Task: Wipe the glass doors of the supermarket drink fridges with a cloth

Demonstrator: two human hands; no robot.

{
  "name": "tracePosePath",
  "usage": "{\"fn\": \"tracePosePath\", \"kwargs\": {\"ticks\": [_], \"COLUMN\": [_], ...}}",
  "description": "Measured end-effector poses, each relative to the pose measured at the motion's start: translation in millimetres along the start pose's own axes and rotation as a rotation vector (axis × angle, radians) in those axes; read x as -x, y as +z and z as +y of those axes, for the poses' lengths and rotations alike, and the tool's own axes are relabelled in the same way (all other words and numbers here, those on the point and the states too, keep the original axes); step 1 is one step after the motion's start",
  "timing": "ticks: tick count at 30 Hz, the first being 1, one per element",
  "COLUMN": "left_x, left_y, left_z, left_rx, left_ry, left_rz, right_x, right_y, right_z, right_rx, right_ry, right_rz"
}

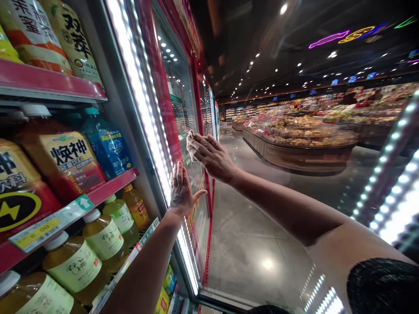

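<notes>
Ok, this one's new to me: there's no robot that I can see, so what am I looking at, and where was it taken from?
Right, there is no machine here. This single picture comes from a camera worn on a person's head, looking forward and down, so both arms are the wearer's own.

The left hand is raised with its fingers together and thumb out, and seems to hold nothing. The right hand has what looks like a pale cloth under its fingers. Both are near glass in red framing; exact contact is hard to judge.

On the left, shelves hold drinks, including a blue bottle. Beyond, at right, stands a wood-sided display counter.
</notes>
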State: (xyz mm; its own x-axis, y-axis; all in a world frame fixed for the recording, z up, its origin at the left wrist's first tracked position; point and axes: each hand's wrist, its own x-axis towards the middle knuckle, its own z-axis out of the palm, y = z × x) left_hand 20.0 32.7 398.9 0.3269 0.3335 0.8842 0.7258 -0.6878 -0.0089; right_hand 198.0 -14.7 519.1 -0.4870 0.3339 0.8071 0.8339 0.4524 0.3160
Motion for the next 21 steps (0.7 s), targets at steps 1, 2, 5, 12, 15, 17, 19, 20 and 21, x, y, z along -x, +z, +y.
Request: {"fn": "tracePosePath", "kwargs": {"ticks": [1,2,5,12,15,17,19,20,21], "left_x": [-2,-4,-12,-38,-43,-46,-48,-50,-52], "left_y": [-0.8,-1.9,-6.5,-14.7,-13.6,-13.4,-14.7,-15.9,-17.3], "left_z": [0,0,3,15,19,20,21,21,21], "left_rx": [0.009,0.015,0.017,-0.132,-0.142,-0.118,-0.089,-0.076,-0.064], "left_ry": [0.002,0.003,-0.002,-0.172,-0.233,-0.222,-0.171,-0.140,-0.111], "left_rz": [0.014,0.032,0.103,0.060,0.047,0.075,0.111,0.125,0.131], "right_x": [1,0,-7,21,42,48,49,48,47], "right_y": [-6,-12,-31,-28,-27,-35,-46,-51,-56], "right_z": [4,9,22,16,15,21,30,34,38], "right_rx": [-0.001,0.000,0.018,0.037,0.042,0.034,0.025,0.024,0.027], "right_ry": [0.010,0.028,0.100,0.056,-0.015,-0.032,-0.003,0.022,0.047], "right_rz": [0.006,0.021,0.094,0.042,-0.013,-0.028,-0.006,0.015,0.036]}}
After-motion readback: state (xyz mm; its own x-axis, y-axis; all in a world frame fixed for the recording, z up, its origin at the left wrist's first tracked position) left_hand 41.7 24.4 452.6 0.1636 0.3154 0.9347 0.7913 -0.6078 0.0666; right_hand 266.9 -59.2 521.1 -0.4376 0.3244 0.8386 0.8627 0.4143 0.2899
